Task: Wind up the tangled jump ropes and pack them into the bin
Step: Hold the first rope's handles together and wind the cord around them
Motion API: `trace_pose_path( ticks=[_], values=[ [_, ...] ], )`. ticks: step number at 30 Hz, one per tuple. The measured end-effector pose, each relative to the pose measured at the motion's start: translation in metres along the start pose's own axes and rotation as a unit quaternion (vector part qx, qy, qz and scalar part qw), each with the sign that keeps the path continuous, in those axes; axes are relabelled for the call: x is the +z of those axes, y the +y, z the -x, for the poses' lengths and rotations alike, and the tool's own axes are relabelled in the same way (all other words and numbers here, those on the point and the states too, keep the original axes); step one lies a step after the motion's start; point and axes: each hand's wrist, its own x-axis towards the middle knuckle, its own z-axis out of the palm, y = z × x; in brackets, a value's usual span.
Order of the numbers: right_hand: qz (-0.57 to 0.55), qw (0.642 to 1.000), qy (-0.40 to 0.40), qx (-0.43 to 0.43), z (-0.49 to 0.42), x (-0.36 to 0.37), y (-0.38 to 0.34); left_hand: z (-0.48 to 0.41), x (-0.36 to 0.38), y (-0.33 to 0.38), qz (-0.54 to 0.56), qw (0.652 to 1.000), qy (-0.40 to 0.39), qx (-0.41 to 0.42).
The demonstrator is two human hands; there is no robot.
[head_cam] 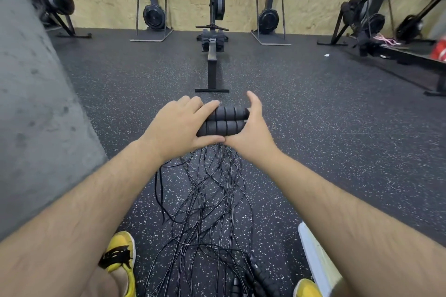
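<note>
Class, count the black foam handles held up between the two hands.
2. The upper handle sits against the lower handle, both gripped by the left hand, with the right hand at their ends. A third could be hidden behind the hands.

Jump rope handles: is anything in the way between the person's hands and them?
Nothing visible. The left hand and right hand both hold the jump rope handles directly; the tangled cords hang below them.

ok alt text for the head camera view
The left hand and right hand hold two black jump rope handles side by side above a speckled gym floor, tangled black cords trailing down to it. A rowing machine stands ahead.
</note>
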Motion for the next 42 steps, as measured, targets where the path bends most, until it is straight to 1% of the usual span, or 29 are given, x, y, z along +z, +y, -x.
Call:
trace_pose_path(
  ticks=[2, 4, 5, 6, 7, 8, 10, 11, 12, 14, 16, 19, 21, 25, 27, 30, 32, 35, 40, 42],
  values=[
    [-0.066, 0.996, -0.021, 0.050, 0.006, 0.011, 0.002, 0.004, 0.003, -0.003, -0.016, 1.000, -0.010, 0.004],
    [-0.158, 0.981, -0.012, 0.110, 0.001, 0.025, 0.003, 0.006, 0.001, -0.009, -0.007, 0.999, -0.013, -0.029],
    [-0.183, 0.974, -0.014, 0.133, -0.002, 0.031, 0.003, 0.007, -0.002, -0.012, 0.003, 0.999, -0.008, -0.053],
    [-0.184, 0.973, -0.028, 0.139, -0.004, 0.037, 0.003, 0.007, -0.004, -0.014, 0.016, 0.997, 0.000, -0.074],
    [-0.157, 0.976, -0.069, 0.132, -0.004, 0.043, 0.001, 0.008, -0.007, -0.015, 0.033, 0.995, 0.011, -0.090],
    [-0.126, 0.977, -0.131, 0.115, 0.000, 0.050, -0.003, 0.008, -0.009, -0.015, 0.054, 0.993, 0.021, -0.099],
    [-0.097, 0.959, -0.252, 0.084, 0.011, 0.070, -0.010, 0.010, -0.012, -0.011, 0.089, 0.990, 0.026, -0.105],
    [-0.090, 0.953, -0.281, 0.061, 0.016, 0.082, -0.016, 0.010, -0.012, -0.009, 0.105, 0.989, 0.025, -0.105],
    [-0.083, 0.952, -0.291, 0.040, 0.019, 0.094, -0.020, 0.010, -0.012, -0.007, 0.120, 0.987, 0.027, -0.104],
    [-0.077, 0.960, -0.270, 0.021, 0.024, 0.110, -0.032, 0.010, -0.013, -0.004, 0.145, 0.984, 0.034, -0.099],
    [-0.068, 0.964, -0.255, 0.022, 0.025, 0.112, -0.037, 0.011, -0.015, -0.005, 0.160, 0.982, 0.035, -0.092],
    [-0.037, 0.954, -0.296, 0.036, 0.020, 0.089, -0.034, 0.016, -0.018, -0.013, 0.171, 0.981, 0.040, -0.080],
    [-0.026, 0.953, -0.299, 0.035, 0.011, 0.065, -0.025, 0.021, -0.019, -0.022, 0.168, 0.983, 0.038, -0.071],
    [0.037, 0.968, -0.250, 0.002, -0.008, 0.015, -0.012, 0.030, -0.017, -0.042, 0.122, 0.992, 0.017, -0.041],
    [0.068, 0.975, -0.213, 0.002, -0.014, -0.009, -0.009, 0.033, -0.013, -0.048, 0.102, 0.994, 0.007, -0.025],
    [0.061, 0.982, -0.181, 0.019, -0.019, -0.030, -0.007, 0.035, -0.005, -0.051, 0.070, 0.998, 0.003, -0.003],
    [0.050, 0.982, -0.178, 0.031, -0.017, -0.033, -0.011, 0.033, -0.002, -0.047, 0.053, 0.999, 0.008, 0.000],
    [0.085, 0.983, -0.161, 0.027, -0.009, -0.029, -0.020, 0.030, 0.000, -0.042, 0.033, 0.999, 0.004, -0.014],
    [0.177, 0.980, -0.088, -0.022, -0.007, -0.017, -0.019, 0.030, 0.003, -0.036, 0.011, 0.999, 0.014, -0.033],
    [0.209, 0.974, -0.072, -0.046, -0.007, -0.014, -0.020, 0.030, 0.004, -0.034, 0.009, 0.999, 0.008, -0.041]
  ],
)
